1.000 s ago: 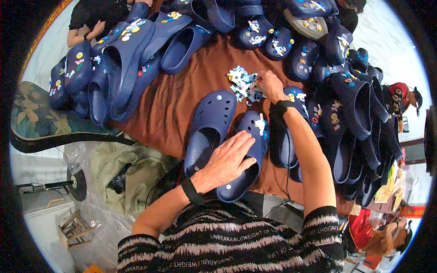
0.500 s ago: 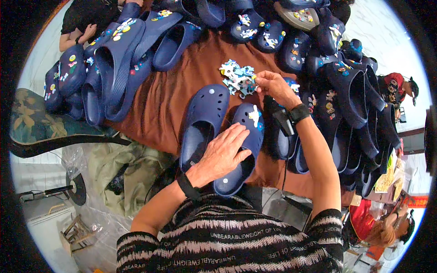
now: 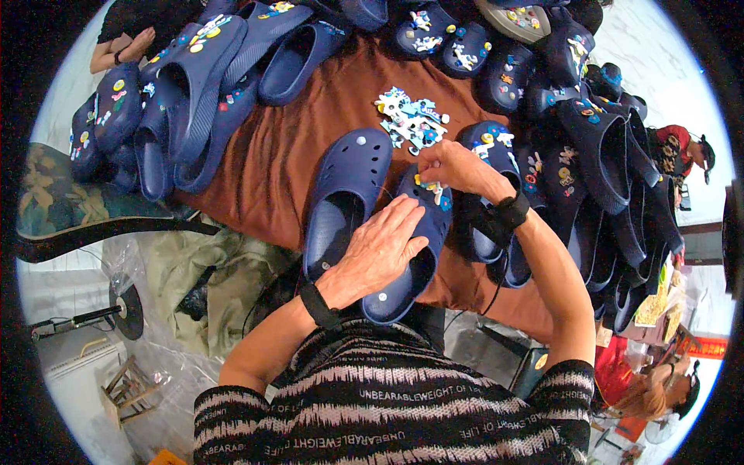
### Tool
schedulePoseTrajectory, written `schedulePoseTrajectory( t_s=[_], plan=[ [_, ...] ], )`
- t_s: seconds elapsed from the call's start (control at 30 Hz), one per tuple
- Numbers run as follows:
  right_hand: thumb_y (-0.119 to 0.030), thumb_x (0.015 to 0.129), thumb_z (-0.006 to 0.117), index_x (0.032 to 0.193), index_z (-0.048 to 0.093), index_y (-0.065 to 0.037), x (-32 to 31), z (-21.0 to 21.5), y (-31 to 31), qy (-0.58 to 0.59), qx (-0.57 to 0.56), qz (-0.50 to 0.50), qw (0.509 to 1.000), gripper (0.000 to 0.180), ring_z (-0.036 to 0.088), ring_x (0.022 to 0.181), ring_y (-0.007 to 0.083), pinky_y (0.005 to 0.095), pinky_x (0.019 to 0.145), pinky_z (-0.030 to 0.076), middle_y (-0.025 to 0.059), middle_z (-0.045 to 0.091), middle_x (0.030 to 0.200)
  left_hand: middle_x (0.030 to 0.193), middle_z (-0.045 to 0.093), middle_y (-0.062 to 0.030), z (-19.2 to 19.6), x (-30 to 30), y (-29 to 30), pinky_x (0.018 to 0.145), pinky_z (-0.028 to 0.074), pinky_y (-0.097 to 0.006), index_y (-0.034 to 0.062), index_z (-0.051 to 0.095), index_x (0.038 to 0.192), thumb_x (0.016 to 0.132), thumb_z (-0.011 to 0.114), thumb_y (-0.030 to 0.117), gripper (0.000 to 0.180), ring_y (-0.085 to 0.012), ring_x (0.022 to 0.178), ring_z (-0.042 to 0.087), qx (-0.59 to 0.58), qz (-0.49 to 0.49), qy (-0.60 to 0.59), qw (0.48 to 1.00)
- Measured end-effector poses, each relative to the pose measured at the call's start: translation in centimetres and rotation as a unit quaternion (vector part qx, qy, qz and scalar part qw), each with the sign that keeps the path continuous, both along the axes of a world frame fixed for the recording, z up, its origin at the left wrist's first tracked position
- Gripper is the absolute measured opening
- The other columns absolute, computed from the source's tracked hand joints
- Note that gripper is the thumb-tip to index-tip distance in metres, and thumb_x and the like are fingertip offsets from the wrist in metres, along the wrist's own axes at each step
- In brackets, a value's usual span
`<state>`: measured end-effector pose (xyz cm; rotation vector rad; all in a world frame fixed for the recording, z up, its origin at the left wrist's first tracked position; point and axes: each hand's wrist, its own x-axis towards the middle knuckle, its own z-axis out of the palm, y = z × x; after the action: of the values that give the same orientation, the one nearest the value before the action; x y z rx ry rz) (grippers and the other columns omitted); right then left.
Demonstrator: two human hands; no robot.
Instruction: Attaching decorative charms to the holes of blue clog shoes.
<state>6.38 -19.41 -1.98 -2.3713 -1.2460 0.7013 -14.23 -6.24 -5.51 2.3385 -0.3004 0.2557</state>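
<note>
Two navy clogs lie side by side in front of me, toes pointing away. The left clog [image 3: 358, 163] bears one small pale round charm near its toe. My left hand [image 3: 377, 244] lies with fingers stretched across the instep of the right clog [image 3: 387, 305]. Over that clog's toe, my right hand [image 3: 449, 167] pinches a shoe charm, mostly hidden by the fingers. White, yellow and blue charms [image 3: 439, 195] show on the clog just below those fingers. Beyond the hand is a loose pile of white and blue charms [image 3: 411, 116].
Decorated navy clogs [image 3: 205, 93] are heaped at the left, with more clogs [image 3: 593, 147] along the right and far side of the brown cloth [image 3: 302, 139]. A dark patterned cushioned seat [image 3: 70, 201] stands at left. Another person's hand [image 3: 139, 43] shows at upper left; other people sit at right.
My right hand has moved from the charm pile toward me, onto the right clog's toe. My left hand stays on that clog.
</note>
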Motion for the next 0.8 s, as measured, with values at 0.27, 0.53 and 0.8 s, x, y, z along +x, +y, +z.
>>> schedulePoseTrajectory(
  t_s=[0.27, 0.53, 0.8],
  plan=[
    [-0.026, 0.079, 0.076, 0.088, 0.069, -0.007, 0.4, 0.3, 1.1, -0.125, -0.118, 0.024, 0.985, 0.022, 0.069, 0.087, 0.0349, 0.0450, 0.071, 0.053, 0.0126, 0.072, 0.086, 0.139, 0.048, -0.0229, 0.2, 0.2, -0.3, 0.109, 0.041, -0.045, -0.0039, 0.052, 0.130, 0.096, 0.057, 0.023, 0.043, -0.0392, 0.133, 0.044, -0.013, 0.009, -0.001, 1.000],
    [-0.024, 0.081, 0.073, 0.093, 0.069, -0.006, -1.4, -0.1, 0.6, -0.177, -0.058, 0.018, 0.982, 0.022, 0.068, 0.084, 0.0375, 0.0470, 0.071, 0.053, 0.0172, 0.070, 0.087, 0.138, 0.050, -0.0224, 0.4, 0.5, -0.2, 0.109, 0.041, -0.045, -0.0027, 0.052, 0.131, 0.096, 0.058, 0.022, 0.044, -0.0390, 0.134, 0.044, -0.007, 0.008, 0.014, 1.000],
    [-0.020, 0.089, 0.066, 0.089, 0.063, -0.001, -1.9, -0.5, -2.0, 0.075, 0.156, -0.131, 0.976, 0.019, 0.066, 0.081, 0.0351, 0.0419, 0.071, 0.051, 0.0176, 0.068, 0.084, 0.137, 0.050, -0.0219, 0.2, 0.2, -0.3, 0.108, 0.042, -0.045, -0.0028, 0.052, 0.130, 0.095, 0.060, 0.022, 0.044, -0.0387, 0.133, 0.045, -0.003, 0.009, -0.010, 1.000]
  ],
)
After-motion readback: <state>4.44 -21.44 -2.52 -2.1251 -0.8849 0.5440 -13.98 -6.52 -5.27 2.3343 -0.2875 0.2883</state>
